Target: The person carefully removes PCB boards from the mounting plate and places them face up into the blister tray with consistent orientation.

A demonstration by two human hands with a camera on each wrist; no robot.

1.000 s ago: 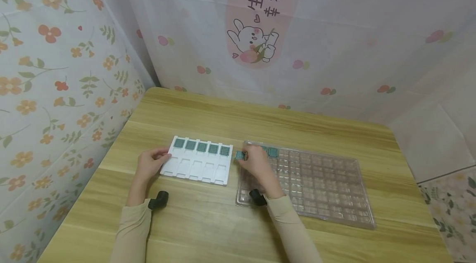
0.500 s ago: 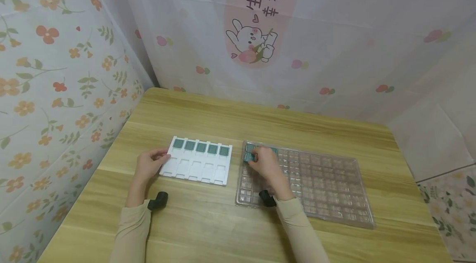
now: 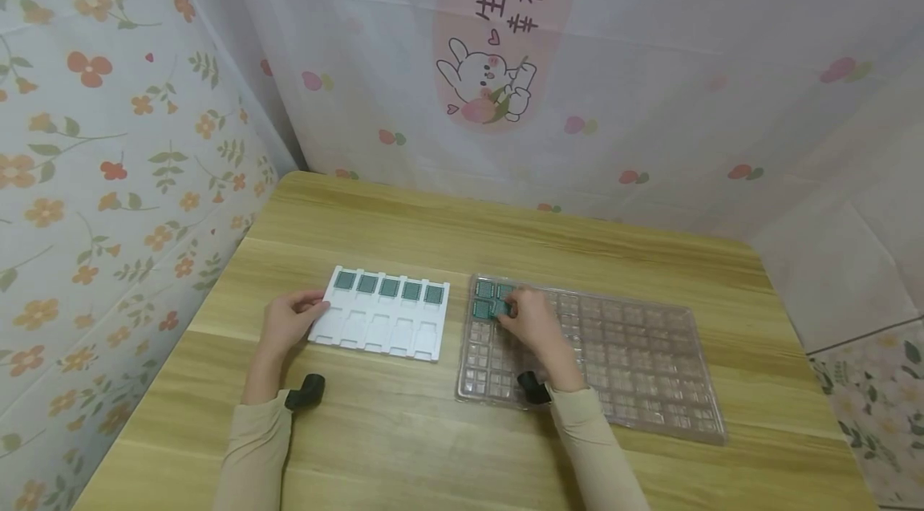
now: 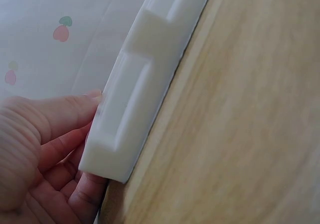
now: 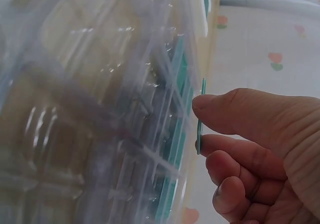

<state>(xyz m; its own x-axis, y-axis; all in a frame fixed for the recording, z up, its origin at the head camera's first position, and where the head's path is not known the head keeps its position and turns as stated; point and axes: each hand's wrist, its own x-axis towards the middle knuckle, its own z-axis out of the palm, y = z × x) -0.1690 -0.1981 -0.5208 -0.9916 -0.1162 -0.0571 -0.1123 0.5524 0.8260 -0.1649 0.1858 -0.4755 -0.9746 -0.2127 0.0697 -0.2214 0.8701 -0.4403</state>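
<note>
My left hand (image 3: 285,324) pinches the left edge of a white plastic tray (image 3: 346,324), thumb on top, as the left wrist view shows close up. Five-pocketed, its far row bears several green square chips (image 3: 389,287). My right hand (image 3: 536,324) is over the far left corner of a clear compartment tray (image 3: 635,367). Between its thumb and a finger it pinches a thin green chip (image 5: 199,129), seen edge-on in the right wrist view. Beside it, green chips (image 3: 482,310) lie in the clear tray's pockets; the hand hides part of that area.
Both trays lie on a wood-grain table (image 3: 404,447), the white one left of the clear one. A printed curtain (image 3: 621,94) hangs behind the table, and a floral cloth (image 3: 115,174) hangs at the left. Black wrist mounts (image 3: 306,392) stick out below the hands.
My right hand has moved right with a green chip, from the gap between the trays to over the clear tray's pockets. The left hand keeps its hold on the white tray.
</note>
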